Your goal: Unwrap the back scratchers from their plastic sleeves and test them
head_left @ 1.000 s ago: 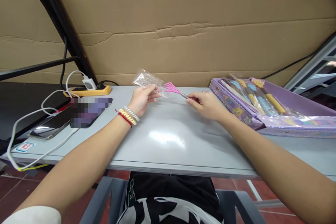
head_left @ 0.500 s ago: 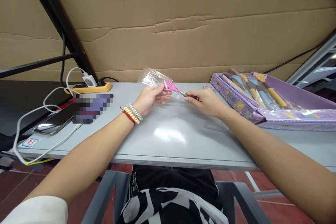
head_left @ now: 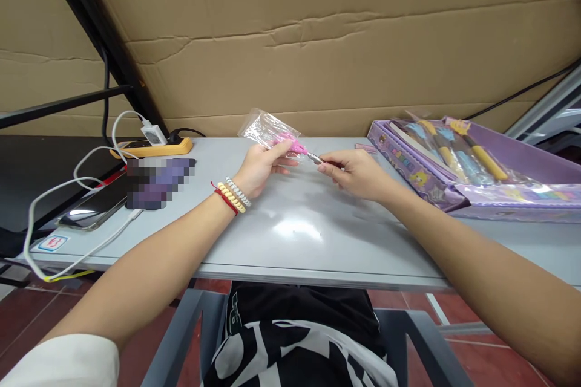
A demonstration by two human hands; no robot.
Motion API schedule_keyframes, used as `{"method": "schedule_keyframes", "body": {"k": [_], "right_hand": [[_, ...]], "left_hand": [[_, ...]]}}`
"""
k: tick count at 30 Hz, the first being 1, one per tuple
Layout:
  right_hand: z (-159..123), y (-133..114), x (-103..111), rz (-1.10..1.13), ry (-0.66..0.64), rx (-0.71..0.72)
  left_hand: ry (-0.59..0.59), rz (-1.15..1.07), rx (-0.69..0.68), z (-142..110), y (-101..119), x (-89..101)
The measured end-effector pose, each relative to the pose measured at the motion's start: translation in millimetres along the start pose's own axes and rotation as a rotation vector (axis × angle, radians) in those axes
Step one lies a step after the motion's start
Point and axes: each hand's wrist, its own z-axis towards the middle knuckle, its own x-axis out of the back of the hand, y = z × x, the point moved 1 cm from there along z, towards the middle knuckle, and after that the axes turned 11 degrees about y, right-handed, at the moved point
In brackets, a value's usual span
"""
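My left hand [head_left: 261, 164] pinches the mouth of a small clear plastic bag [head_left: 265, 129] above the far middle of the grey table [head_left: 290, 236]. My right hand [head_left: 356, 172] grips the metal stem of a pink hand-shaped scratcher [head_left: 297, 146]. The pink head sits partly inside the bag's opening, between my two hands. Beaded bracelets circle my left wrist.
A purple box [head_left: 490, 193] at the right holds several bagged scratchers with blue and yellow handles. At the left lie a phone [head_left: 91, 208], white charging cables and a yellow power strip [head_left: 154, 146]. A cardboard wall stands behind the table.
The pink head was outside the bag a second ago; it now sits in the bag's mouth. My hands have drawn closer together.
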Motion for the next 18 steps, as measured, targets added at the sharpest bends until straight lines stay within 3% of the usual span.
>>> {"method": "schedule_keyframes", "body": {"k": [5, 12, 18], "right_hand": [[-2.3, -3.3, -11.4, 0.136, 0.076, -0.095], [-7.0, -17.3, -15.5, 0.259, 0.073, -0.211], [-5.3, -14.6, -7.3, 0.368, -0.109, -0.406]], "left_hand": [[0.028, -0.025, 0.037, -2.9, -5.7, -6.1], [-0.012, 0.013, 0.047, -5.5, -8.6, -10.8], [0.108, 0.047, -0.003, 1.5, -1.8, -2.0]]}}
